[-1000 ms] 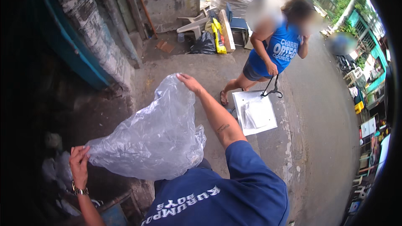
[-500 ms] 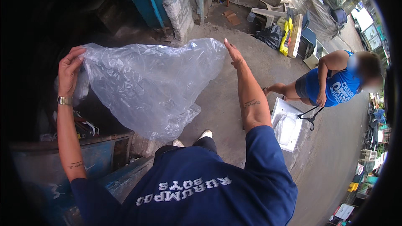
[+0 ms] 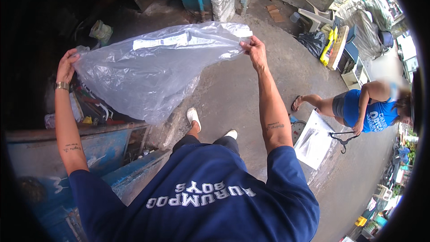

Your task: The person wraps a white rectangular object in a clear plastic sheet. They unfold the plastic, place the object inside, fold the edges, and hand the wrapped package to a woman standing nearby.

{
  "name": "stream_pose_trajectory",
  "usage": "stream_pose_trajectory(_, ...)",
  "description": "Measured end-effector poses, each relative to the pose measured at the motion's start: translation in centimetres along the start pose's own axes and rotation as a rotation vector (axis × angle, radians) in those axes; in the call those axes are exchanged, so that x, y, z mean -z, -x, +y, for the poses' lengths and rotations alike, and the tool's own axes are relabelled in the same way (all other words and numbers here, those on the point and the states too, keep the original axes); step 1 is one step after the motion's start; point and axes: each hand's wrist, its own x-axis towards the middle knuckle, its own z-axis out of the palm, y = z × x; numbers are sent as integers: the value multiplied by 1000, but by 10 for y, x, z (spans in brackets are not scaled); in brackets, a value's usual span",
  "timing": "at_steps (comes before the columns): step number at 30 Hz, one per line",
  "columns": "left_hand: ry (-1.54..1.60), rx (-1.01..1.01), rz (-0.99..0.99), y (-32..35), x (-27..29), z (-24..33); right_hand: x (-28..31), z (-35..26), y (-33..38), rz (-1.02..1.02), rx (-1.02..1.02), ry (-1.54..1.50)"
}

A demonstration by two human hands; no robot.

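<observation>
A large clear plastic bag (image 3: pixel 143 74) is stretched out in front of me, held up by its two top corners. My left hand (image 3: pixel 67 65) pinches the corner on the left, with a metal watch on that wrist. At the other corner, my right hand (image 3: pixel 254 53) grips the edge between thumb and fingers. The bag's lower part hangs loose and crumpled. A white printed strip (image 3: pixel 161 41) runs along the upper edge.
A person in a blue shirt (image 3: pixel 374 107) stands at the right, holding a black hanger (image 3: pixel 344 141) above a white flat panel (image 3: pixel 313 141). A blue bench-like ledge (image 3: pixel 85 152) lies at lower left. Plastic chairs and bags (image 3: pixel 312 42) pile up beyond.
The bag is pulled wider and lifted; its printed strip now shows. My right hand has closed on its corner. My feet are farther apart, and the other person has shifted right.
</observation>
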Motion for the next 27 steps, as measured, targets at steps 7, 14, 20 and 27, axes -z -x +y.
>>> stream_pose_trajectory(7,92,165,151,-76,-20,-164,-21,48,90,173,-177,342)
stream_pose_trajectory(14,-354,247,-331,-121,-30,-243,-54,112,84,376,-431,490)
stream_pose_trajectory(20,-323,73,324,-215,24,-161,-124,9,-106,364,-188,1093)
stream_pose_trajectory(27,-874,-1234,1299,-129,186,41,-186,-181,-153,776,1316,695)
